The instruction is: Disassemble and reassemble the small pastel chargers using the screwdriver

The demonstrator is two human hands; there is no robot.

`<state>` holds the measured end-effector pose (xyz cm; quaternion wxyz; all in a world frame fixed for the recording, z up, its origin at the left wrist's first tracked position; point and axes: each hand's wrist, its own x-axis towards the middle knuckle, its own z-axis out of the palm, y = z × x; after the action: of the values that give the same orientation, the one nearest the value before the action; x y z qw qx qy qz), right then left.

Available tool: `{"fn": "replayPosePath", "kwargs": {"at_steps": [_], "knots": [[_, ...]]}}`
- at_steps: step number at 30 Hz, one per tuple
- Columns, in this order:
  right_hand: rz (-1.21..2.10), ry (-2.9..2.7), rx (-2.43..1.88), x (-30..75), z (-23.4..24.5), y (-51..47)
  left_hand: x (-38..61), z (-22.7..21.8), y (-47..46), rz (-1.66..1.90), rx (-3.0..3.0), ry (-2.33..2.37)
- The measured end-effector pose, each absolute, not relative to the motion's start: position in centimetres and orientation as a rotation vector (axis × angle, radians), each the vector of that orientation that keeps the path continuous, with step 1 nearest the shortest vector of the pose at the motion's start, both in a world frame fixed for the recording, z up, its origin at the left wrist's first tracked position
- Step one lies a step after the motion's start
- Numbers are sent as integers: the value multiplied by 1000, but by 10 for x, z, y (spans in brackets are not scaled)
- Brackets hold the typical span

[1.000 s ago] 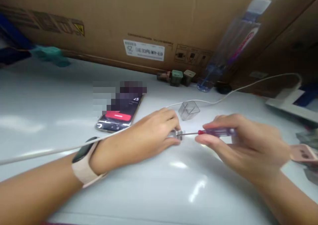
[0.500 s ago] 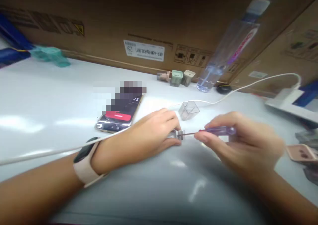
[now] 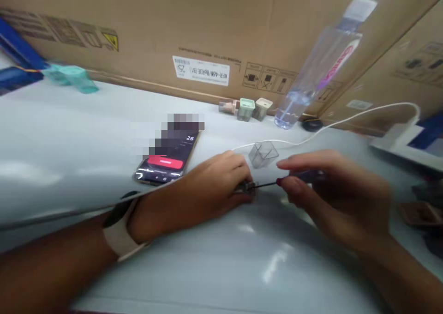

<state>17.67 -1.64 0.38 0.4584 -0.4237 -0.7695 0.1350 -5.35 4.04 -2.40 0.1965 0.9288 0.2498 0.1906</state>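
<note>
While the left hand [image 3: 211, 180] pinches a small metal part [image 3: 248, 187] just above the white table [image 3: 69, 152], the right hand [image 3: 341, 198] has its fingers [image 3: 289, 184] closed around a slim screwdriver [image 3: 308, 176], thin shaft reaching the part, clear plastic cube [image 3: 263, 154] just behind, phone [image 3: 166, 161] farther left

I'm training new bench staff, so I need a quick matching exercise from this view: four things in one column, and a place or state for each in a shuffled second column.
Things:
1. Precision screwdriver
2. Smartphone
3. Clear plastic cube
4. Pale wristband

Places:
A. Around the left wrist
B. Lying screen-up on the bench
C. Held in the fingers of the right hand
D. Just beyond the left hand

Pairs: 1-C, 2-B, 3-D, 4-A
</note>
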Motion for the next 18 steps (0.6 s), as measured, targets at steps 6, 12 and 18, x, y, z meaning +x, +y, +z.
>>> {"fn": "replayPosePath", "kwargs": {"at_steps": [6,12,18], "knots": [[274,-1864,-1079,176,1,-16,-54,-28,41,558,2612,664],[231,-1765,-1129,169,-8,-22,-54,-24,39,500,2615,713],[259,-1731,-1129,167,-10,-22,-54,-28,41,529,2607,691]]}}
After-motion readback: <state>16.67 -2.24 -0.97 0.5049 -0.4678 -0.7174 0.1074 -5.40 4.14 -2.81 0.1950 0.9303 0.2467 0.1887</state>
